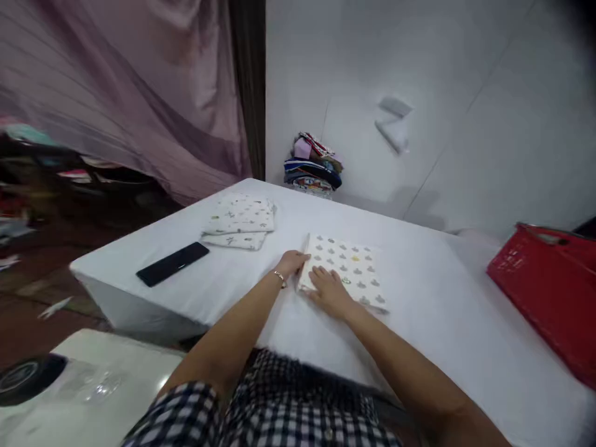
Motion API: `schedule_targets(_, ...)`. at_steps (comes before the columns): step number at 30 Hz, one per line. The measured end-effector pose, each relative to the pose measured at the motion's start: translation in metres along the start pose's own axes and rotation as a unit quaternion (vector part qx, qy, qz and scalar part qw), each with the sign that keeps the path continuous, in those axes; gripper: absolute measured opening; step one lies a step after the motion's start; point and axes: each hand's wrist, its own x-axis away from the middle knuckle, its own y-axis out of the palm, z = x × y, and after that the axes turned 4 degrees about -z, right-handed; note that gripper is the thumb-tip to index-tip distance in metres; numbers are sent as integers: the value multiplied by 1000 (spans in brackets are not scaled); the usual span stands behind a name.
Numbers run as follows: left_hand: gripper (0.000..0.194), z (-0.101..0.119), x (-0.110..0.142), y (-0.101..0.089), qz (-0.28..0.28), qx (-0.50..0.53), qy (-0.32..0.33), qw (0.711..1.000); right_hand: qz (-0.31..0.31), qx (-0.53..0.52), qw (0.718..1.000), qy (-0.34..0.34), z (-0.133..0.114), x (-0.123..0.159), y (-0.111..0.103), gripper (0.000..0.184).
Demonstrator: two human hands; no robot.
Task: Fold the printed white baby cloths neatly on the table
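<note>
**Contact State: Folded Grey-Print Cloth [350, 263]**

Head view. The folded grey-print cloth is laid flat on the white-covered tabletop [419, 323], between the near edge and the far edge. Small grey motifs are arranged in rows on its upper face; one yellow motif and one green motif are included.

The left hand [293, 262] is placed at the left side of the cloth, with the fingers in contact with its border; whether the border is pinched cannot be told. A bracelet [281, 279] is worn on the left wrist. The right hand [328, 289] is laid palm down over the near-left part of the cloth, fingers extended, with nothing grasped.

A white printed cloth stack [239, 218] is positioned by the left edge of the tabletop, near its far-left corner. A black smartphone [173, 264] is set between that stack and the near-left corner. A red bag [549, 298] is located at the right end. Beyond the far edge, a pile of folded fabrics [313, 166] is seen against the wall [363, 74].
</note>
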Motion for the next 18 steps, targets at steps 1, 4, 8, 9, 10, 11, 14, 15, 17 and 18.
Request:
schedule_targets(1,28,1,-1,1,7,-10,-2,1000,4,7,1000,1,-1,0,1,58)
schedule_targets(4,21,4,-2,4,29,-44,-4,999,19,17,1000,2,-4,3,6,60)
schedule_targets(8,29,9,5,4,52,-90,3,995,46,15,999,-1,-6,12,12,64)
schedule_targets(9,34,13,9,5,65,-104,9,992,55,15,998,-4,-7,15,13,64)
schedule_targets(10,38,17,13,7,84,-125,24,988,65,16,998,-6,-7,16,14,65)
schedule_targets(11,42,21,19,9,108,-154,49,981,74,17,997,-9,-8,17,15,66)
schedule_targets(14,42,33,33,21,152,-246,180,940,96,18,995,-16,-8,17,15,66)
schedule_targets(15,40,35,36,26,144,-266,221,927,100,19,995,-19,-8,17,14,65)
schedule_targets(17,37,32,39,34,109,-286,257,917,102,20,994,-29,-8,18,12,63)
schedule_targets(18,37,28,38,36,88,-288,255,919,101,21,994,-33,-7,20,12,63)
